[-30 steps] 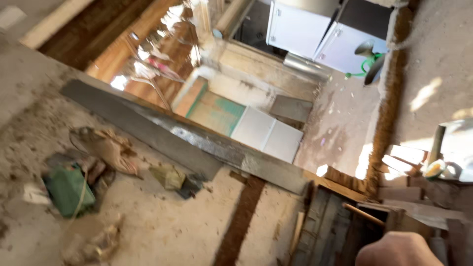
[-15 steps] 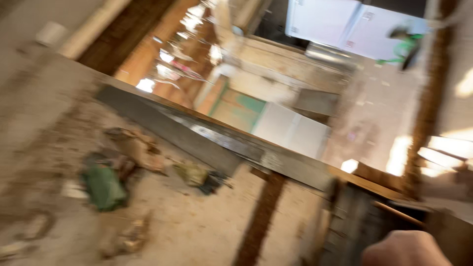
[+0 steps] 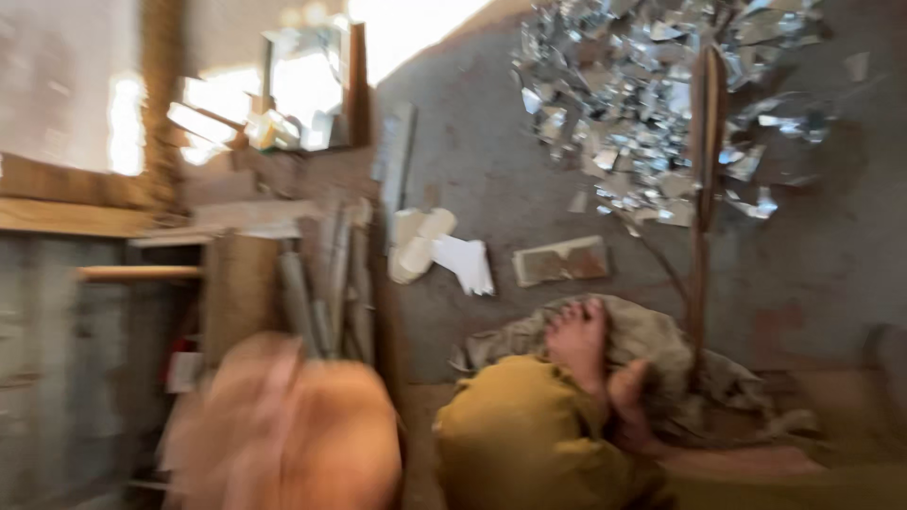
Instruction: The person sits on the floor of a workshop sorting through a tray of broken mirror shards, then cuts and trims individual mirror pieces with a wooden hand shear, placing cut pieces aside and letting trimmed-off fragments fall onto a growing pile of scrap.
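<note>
The view is badly smeared by motion. At 7 o'clock a large, blurred hand (image 3: 283, 439) fills the lower left corner, close to the camera. I cannot tell which hand it is, whether its fingers are apart or together, or whether it holds anything; the other hand does not show clearly.

Nearest to it, at its 12 o'clock, a bundle of grey rods (image 3: 331, 283) stands on end, with a board (image 3: 238, 293) just beside them at their 9 o'clock. Whether the hand touches either cannot be told.

At 6 o'clock a leg (image 3: 524, 444) in mustard-yellow cloth is bent, just beside the hand at its 3 o'clock. Two bare feet (image 3: 581, 345) rest on a crumpled grey-beige sack (image 3: 666, 345) that lies on the floor (image 3: 491, 179).

From the sack toward 12 o'clock a flat brick (image 3: 562, 261) lies on the floor, and at the brick's 9 o'clock lies a heap of white paper (image 3: 439, 250), some of it rolled. A thin wooden stick (image 3: 702, 208) runs from the sack up toward 1 o'clock, into a wide pile of shiny shards (image 3: 624, 104) spread over the floor.

At 11 o'clock a mirror (image 3: 302, 85) in a wooden frame catches bright light. At 9 o'clock planks (image 3: 66, 203) lie crosswise above a grey wall (image 3: 57, 378).
</note>
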